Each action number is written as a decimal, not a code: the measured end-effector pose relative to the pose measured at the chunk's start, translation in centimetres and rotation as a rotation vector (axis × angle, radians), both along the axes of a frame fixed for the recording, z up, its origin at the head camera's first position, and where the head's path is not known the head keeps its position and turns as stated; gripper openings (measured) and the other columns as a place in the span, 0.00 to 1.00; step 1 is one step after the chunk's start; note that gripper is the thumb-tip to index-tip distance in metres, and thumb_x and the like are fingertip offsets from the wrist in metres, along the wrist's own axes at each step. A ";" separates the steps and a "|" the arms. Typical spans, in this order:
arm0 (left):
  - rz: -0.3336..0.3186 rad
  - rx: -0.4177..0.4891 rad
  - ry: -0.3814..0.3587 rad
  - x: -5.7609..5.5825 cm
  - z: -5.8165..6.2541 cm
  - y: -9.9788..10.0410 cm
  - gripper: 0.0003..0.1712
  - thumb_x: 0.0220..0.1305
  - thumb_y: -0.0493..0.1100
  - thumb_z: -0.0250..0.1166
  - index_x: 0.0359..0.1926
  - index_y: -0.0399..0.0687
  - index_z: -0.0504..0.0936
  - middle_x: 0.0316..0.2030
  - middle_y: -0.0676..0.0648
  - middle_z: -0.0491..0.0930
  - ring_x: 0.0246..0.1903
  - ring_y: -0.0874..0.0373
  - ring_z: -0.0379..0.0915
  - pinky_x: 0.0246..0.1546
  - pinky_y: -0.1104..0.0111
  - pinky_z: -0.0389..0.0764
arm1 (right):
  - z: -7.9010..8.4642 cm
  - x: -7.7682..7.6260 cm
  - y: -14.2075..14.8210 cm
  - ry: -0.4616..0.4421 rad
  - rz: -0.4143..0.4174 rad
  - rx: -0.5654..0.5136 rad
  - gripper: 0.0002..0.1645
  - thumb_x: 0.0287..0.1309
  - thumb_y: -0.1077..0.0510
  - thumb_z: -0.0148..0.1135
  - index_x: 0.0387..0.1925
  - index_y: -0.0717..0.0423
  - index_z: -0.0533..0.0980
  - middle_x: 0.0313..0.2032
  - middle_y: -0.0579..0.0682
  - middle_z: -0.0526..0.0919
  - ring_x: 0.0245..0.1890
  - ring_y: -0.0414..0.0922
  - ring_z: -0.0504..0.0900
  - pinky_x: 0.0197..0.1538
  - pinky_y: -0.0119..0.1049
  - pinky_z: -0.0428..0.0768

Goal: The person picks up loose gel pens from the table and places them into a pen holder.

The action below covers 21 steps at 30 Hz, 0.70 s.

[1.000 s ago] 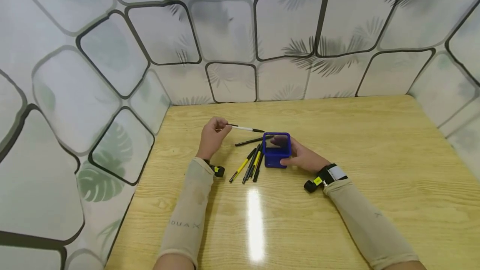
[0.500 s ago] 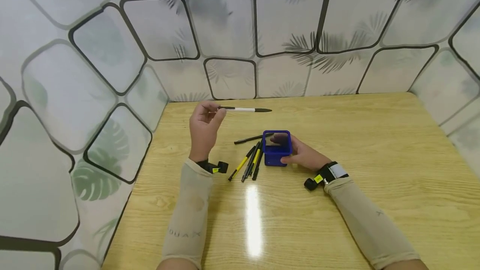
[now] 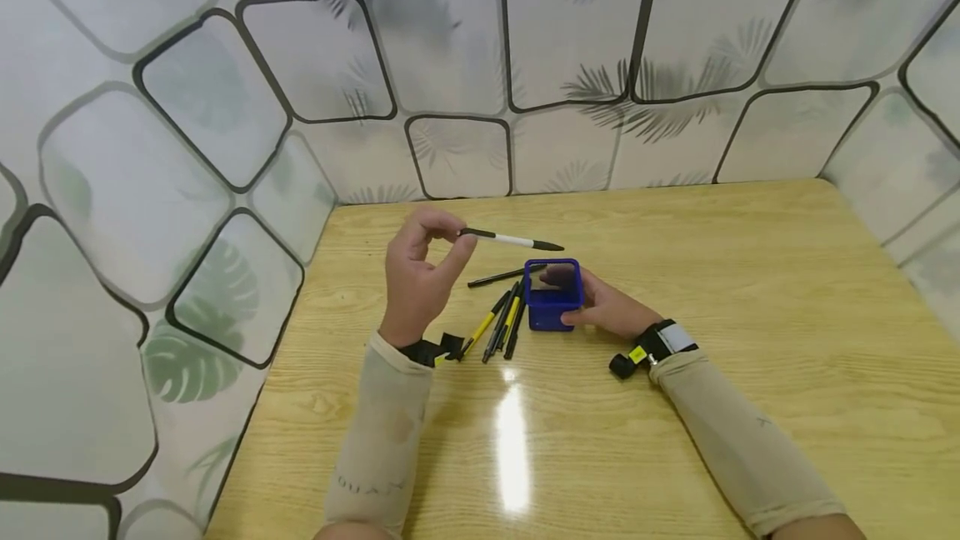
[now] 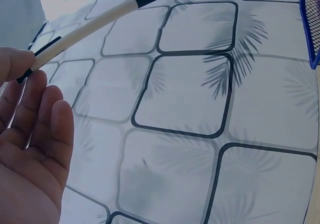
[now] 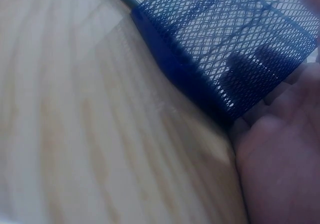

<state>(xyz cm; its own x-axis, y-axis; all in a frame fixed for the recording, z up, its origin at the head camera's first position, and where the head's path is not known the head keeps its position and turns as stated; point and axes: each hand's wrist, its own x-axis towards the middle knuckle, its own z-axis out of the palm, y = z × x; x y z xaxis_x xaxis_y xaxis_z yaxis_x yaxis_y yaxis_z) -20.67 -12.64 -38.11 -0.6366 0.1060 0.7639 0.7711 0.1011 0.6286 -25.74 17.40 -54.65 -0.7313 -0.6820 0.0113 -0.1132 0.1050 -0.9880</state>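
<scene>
My left hand (image 3: 422, 273) pinches a white pen with black ends (image 3: 513, 241) between thumb and fingertips. The pen is raised off the table, its dark tip pointing right, up and left of the blue mesh pen holder (image 3: 552, 315). In the left wrist view the pen (image 4: 95, 27) slants upward from the thumb and index finger, and the other fingers stick out loosely. My right hand (image 3: 615, 307) grips the pen holder from its right side, thumb at the front, fingers behind the mesh. The holder (image 5: 200, 49) stands upright on the table.
Left of the holder lie several black and yellow pens (image 3: 495, 325) in a loose bunch. One black pen (image 3: 497, 278) lies apart behind them, its end reaching behind the holder. The wooden table (image 3: 712, 273) meets a patterned wall (image 3: 457, 157) at the back.
My left hand has lifted the white pen from near the table, then brought it a little right and lower, its tip tilting down toward the holder. My right hand stays on the holder.
</scene>
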 end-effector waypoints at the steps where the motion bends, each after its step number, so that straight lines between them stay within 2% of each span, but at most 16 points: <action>1: 0.001 -0.010 0.008 0.0 0.0 0.0 0.06 0.68 0.34 0.67 0.43 0.33 0.81 0.39 0.37 0.80 0.39 0.57 0.78 0.45 0.64 0.81 | 0.0 0.0 0.0 -0.003 0.000 -0.001 0.47 0.65 0.57 0.71 0.78 0.46 0.57 0.77 0.51 0.62 0.78 0.54 0.58 0.73 0.38 0.64; 7: 0.016 -0.067 0.046 0.2 -0.1 0.3 0.10 0.70 0.40 0.67 0.43 0.35 0.82 0.38 0.39 0.82 0.38 0.55 0.78 0.45 0.63 0.81 | -0.2 -0.1 0.0 -0.009 0.001 0.003 0.47 0.66 0.57 0.71 0.79 0.47 0.56 0.78 0.52 0.61 0.78 0.55 0.58 0.74 0.41 0.64; 14: 0.033 -0.119 0.053 0.3 0.0 0.5 0.07 0.67 0.33 0.68 0.44 0.35 0.83 0.39 0.40 0.82 0.38 0.54 0.77 0.46 0.64 0.81 | -0.1 0.0 -0.1 -0.014 -0.001 -0.012 0.47 0.65 0.57 0.72 0.78 0.47 0.57 0.77 0.52 0.62 0.78 0.55 0.58 0.76 0.57 0.57; 21: 0.048 -0.155 0.059 0.4 0.2 0.6 0.08 0.65 0.31 0.69 0.45 0.35 0.83 0.40 0.40 0.83 0.38 0.52 0.79 0.46 0.63 0.82 | -0.1 0.0 0.0 -0.033 0.000 -0.010 0.48 0.65 0.56 0.72 0.78 0.47 0.57 0.78 0.52 0.61 0.78 0.55 0.58 0.76 0.60 0.55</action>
<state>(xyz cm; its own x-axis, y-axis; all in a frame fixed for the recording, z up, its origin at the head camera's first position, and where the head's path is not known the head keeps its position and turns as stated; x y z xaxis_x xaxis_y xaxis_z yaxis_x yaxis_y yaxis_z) -20.30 -12.07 -37.92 -0.5985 0.1960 0.7768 0.7980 0.2313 0.5565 -25.73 17.36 -54.72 -0.7315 -0.6818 -0.0063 -0.0802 0.0952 -0.9922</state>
